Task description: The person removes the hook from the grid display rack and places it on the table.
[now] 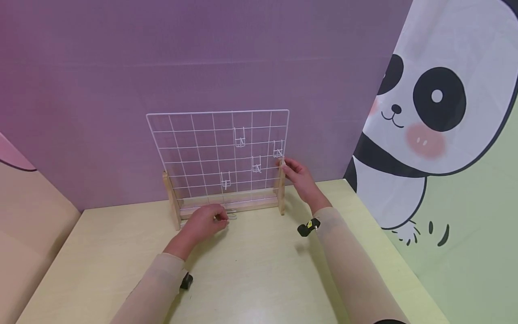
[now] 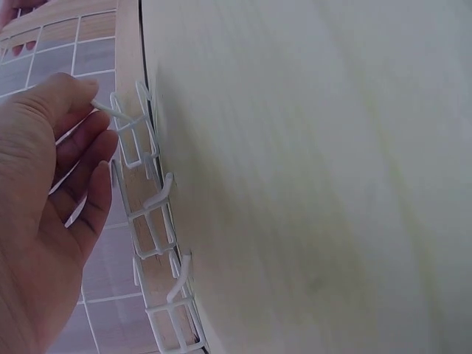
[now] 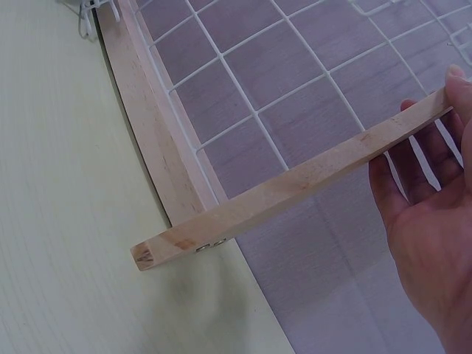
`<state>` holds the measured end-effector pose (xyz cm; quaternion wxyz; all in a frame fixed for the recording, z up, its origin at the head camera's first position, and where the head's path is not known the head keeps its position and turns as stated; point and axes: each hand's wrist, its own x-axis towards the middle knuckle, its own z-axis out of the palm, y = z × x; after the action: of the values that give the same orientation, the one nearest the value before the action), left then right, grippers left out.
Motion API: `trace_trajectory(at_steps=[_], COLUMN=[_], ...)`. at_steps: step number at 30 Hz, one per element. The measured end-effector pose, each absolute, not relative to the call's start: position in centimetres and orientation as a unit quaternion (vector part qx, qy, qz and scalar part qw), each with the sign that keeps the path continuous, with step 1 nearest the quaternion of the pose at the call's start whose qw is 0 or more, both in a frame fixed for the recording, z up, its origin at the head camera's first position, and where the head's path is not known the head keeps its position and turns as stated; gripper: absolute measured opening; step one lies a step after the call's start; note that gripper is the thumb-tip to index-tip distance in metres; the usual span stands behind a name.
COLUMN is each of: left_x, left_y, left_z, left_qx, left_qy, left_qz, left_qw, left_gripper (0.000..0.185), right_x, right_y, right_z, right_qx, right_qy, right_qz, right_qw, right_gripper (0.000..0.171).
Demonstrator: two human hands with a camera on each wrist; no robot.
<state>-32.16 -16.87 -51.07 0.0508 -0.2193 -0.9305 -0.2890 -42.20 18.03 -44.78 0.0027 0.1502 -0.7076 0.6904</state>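
Beige sleeves: nearest, reaching in from 7 and 5 o'clock; black wrist camera just beside the right cuff.
Left hand: low before the grid, at about 7 o'clock from its centre; thumb and forefinger pinching the prong of a white wire hook, remaining fingers loosely bent.
Loose wire hooks: two visible from the left wrist, in a row beside the pinched one, along the wooden crossbar; contact with the bar hard to tell.
White wire grid: leaning back a little between two wooden uprights.
Hung wire hooks: four on the grid, at roughly 1, 3, 4 and 6 o'clock from its centre.
Right hand: at about 4 o'clock, gripping the top of the right wooden upright, thumb on the near face, fingers behind.
Pinched prong: possible twist or drop, from so slim a hold.
Hook row: likely snagging on lifting, from lying so close together.
Right upright: perhaps rocking or sliding of the rack under a push, with a slack grip as cause.
Tabletop: pale, faintly wood-grained.
Room: peach panel at 8 o'clock, purple backdrop at 12, panda picture at 2.
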Motion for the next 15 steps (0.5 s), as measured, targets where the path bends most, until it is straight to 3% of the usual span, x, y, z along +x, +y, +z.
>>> trace_trajectory(at_steps=[15], left_x=[-32.29], left_y=[-16.81], left_z=[-50.86], left_qx=[-0.221], left_qy=[-0.934], left_qz=[-0.279], left_qw=[0.024], left_gripper=[0.013], right_x=[-42.58], right_y=[18.06], right_z=[-45.02], right_qx=[0.153], right_qy=[-0.699], right_qz=[0.699], right_qw=[0.003], right_gripper=[0.042])
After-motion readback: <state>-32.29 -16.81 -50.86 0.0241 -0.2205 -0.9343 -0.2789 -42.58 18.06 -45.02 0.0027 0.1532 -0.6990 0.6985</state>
